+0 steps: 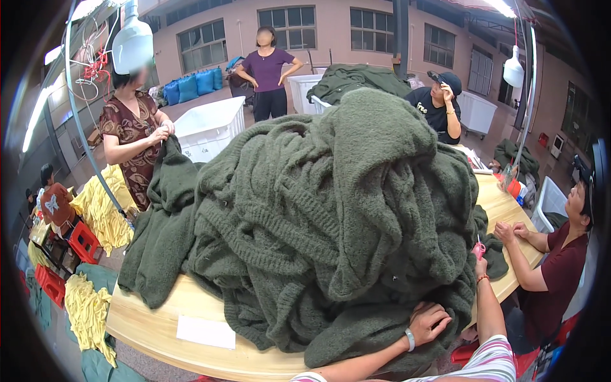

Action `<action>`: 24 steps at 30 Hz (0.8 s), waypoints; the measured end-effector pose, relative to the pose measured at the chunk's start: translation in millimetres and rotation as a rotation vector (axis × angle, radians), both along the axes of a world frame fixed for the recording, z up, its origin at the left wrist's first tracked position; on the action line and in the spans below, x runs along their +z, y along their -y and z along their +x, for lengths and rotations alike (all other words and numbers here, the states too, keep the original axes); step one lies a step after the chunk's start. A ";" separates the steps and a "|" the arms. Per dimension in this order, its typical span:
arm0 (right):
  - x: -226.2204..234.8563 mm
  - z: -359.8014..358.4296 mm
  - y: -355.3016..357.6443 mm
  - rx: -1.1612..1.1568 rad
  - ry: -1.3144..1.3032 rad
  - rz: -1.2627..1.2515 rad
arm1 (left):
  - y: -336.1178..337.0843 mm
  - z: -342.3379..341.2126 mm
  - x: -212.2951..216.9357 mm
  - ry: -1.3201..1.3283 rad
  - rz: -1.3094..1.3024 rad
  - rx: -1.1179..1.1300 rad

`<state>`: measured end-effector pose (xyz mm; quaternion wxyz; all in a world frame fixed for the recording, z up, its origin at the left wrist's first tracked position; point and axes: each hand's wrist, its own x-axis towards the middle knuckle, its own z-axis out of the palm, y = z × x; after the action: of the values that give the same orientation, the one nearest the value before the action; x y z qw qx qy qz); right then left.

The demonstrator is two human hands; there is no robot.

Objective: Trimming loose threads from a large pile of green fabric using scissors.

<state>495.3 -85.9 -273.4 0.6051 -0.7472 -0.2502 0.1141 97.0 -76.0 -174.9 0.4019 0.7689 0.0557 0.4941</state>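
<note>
A big heap of dark green knit sweaters (286, 191) is piled on a pale wooden table (146, 328) in front of me. My left hand (430, 323), with a pale band at the wrist, rests on the near right part of the heap. Its fingers are loosely bent and slightly apart, with no tool in them. At the heap's right edge, my right hand (481, 264) is closed around small pink-handled snips (478, 249) pointing up and away. A red bracelet circles that wrist. The knit beneath my left palm is hidden.
A white paper (205, 332) lies on the table's near left. One person (133, 127) at left handles a green knit; others sit at right (547, 267) and far right (439, 105), and one stands behind (272, 70). Lamp bulbs (132, 44) hang overhead. White bins (207, 127) stand beyond.
</note>
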 end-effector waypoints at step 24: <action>5.3 -13.3 -1.1 -0.039 0.093 -0.028 | -1.1 -0.8 3.7 -0.055 0.059 0.006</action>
<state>482.0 -84.8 -268.1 0.5844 -0.7648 -0.2619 0.0710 96.2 -74.9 -171.2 0.3760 0.7937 0.0544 0.4752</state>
